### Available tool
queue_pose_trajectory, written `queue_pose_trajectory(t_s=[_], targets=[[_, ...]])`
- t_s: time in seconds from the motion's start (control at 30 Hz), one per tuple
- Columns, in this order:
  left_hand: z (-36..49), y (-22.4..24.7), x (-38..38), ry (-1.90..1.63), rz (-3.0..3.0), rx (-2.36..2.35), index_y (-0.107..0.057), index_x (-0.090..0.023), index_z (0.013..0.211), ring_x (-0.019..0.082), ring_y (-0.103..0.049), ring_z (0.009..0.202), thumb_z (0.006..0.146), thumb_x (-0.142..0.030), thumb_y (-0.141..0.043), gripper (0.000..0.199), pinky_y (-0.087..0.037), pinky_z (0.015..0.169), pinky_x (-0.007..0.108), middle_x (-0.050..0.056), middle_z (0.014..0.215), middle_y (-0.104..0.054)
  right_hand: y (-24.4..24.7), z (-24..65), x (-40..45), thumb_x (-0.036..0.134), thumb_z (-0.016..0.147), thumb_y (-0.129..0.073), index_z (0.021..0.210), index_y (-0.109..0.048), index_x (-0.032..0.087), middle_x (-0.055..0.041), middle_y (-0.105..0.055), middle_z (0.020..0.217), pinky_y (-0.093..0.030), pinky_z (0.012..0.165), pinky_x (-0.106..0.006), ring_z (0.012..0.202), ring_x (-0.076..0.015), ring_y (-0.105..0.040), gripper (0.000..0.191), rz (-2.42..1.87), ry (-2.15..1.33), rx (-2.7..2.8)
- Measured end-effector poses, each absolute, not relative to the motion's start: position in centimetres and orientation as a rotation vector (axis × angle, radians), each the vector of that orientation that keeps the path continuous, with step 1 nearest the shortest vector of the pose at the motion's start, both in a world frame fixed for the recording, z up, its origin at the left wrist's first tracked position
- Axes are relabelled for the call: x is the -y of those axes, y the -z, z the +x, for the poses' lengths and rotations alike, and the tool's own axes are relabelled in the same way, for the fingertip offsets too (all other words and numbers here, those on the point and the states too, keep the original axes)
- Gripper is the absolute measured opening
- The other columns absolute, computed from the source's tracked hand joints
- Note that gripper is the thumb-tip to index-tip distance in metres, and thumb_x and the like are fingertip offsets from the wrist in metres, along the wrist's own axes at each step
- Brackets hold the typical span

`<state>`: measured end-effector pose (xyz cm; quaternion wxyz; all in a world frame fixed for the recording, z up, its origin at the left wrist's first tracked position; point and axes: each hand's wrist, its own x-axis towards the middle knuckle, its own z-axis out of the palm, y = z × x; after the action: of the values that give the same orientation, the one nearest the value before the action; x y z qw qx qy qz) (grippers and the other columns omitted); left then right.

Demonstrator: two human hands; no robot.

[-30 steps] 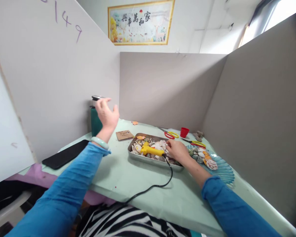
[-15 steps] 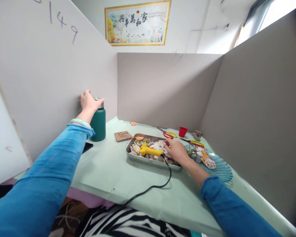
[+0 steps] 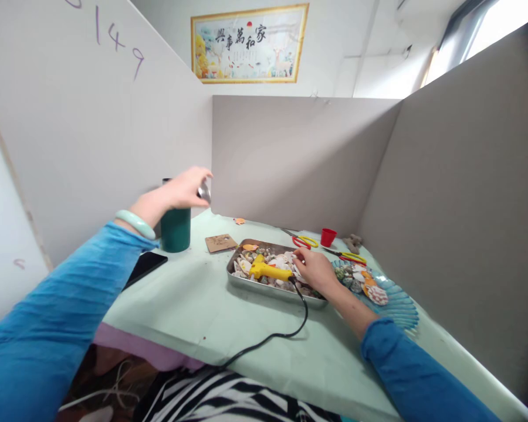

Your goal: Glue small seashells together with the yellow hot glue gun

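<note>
Over the pale tabletop (image 3: 176, 310), left of centre, the left hand (image 3: 185, 187) pinches a silver lid (image 3: 205, 193) beside the bottle (image 3: 176, 233), best held firmly; whether the right hand (image 3: 315, 268) grips any shells (image 3: 284, 258) is hidden.

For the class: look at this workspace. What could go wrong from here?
The left hand, holding a silver lid, hangs by the green bottle; a bump might tip the bottle. The black cord crosses the edge of the table; a snag might drag the yellow glue gun off the shells.
</note>
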<state>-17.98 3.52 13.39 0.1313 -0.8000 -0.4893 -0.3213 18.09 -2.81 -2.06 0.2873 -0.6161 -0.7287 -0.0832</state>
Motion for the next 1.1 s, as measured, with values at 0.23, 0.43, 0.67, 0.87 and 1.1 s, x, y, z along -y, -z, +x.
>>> queue_pose_trajectory(t_s=[0.23, 0.43, 0.67, 0.87, 1.1], targets=[[-15.0, -3.7, -1.9, 0.333, -2.913, 1.448, -0.061, -0.021, 0.097, 0.025, -0.061, 0.085, 0.043, -0.019, -0.076, 0.057, -0.043, 0.071, 0.028, 0.005, 0.093, -0.065, 2.2, 18.1, 2.8, 0.027, 0.084, -0.052, 0.097, -0.066, 0.021, -0.0063, -0.072, 0.087, -0.041, 0.065, -0.029, 0.079, -0.0212, -0.065, 0.021, -1.643, 0.200, 1.949], [-17.3, -4.6, -2.1, 0.945, -2.465, 1.585, -0.058, -0.019, 0.096, 0.026, -0.058, 0.094, 0.064, -0.041, -0.068, 0.040, -0.043, 0.083, 0.035, 0.009, 0.100, -0.061, 2.0, 18.0, 2.8, 0.029, 0.084, -0.051, 0.096, -0.066, 0.021, -0.0056, -0.072, 0.087, -0.040, 0.065, -0.029, 0.078, -0.0208, -0.065, 0.020, -1.637, 0.209, 1.945], [-21.2, -4.9, -5.6, 1.671, -1.362, 1.908, -0.034, -0.008, 0.128, 0.038, -0.038, 0.126, 0.055, -0.044, -0.077, 0.092, -0.032, 0.103, 0.050, 0.025, 0.130, -0.043, 1.9, 18.0, 2.9, 0.027, 0.084, -0.051, 0.095, -0.065, 0.021, -0.0048, -0.071, 0.086, -0.038, 0.066, -0.028, 0.079, -0.0205, -0.064, 0.019, -1.642, 0.223, 1.949], [-21.5, -3.2, -7.2, 1.718, -1.348, 2.157, -0.028, -0.008, 0.133, 0.037, -0.046, 0.122, 0.052, -0.048, -0.077, 0.103, -0.040, 0.099, 0.047, 0.025, 0.131, -0.045, 1.7, 18.1, 3.0, 0.027, 0.084, -0.050, 0.094, -0.064, 0.021, -0.0038, -0.071, 0.087, -0.036, 0.065, -0.027, 0.078, -0.0192, -0.063, 0.019, -1.633, 0.220, 1.947], [-19.4, -5.2, -3.6, 1.794, -1.466, 1.983, -0.035, -0.011, 0.130, 0.036, -0.052, 0.116, 0.055, -0.048, -0.075, 0.093, -0.044, 0.095, 0.048, 0.020, 0.123, -0.053, 1.3, 18.0, 3.2, 0.027, 0.085, -0.049, 0.095, -0.065, 0.021, -0.0037, -0.071, 0.087, -0.037, 0.065, -0.027, 0.079, -0.0192, -0.064, 0.019, -1.622, 0.147, 1.911]])
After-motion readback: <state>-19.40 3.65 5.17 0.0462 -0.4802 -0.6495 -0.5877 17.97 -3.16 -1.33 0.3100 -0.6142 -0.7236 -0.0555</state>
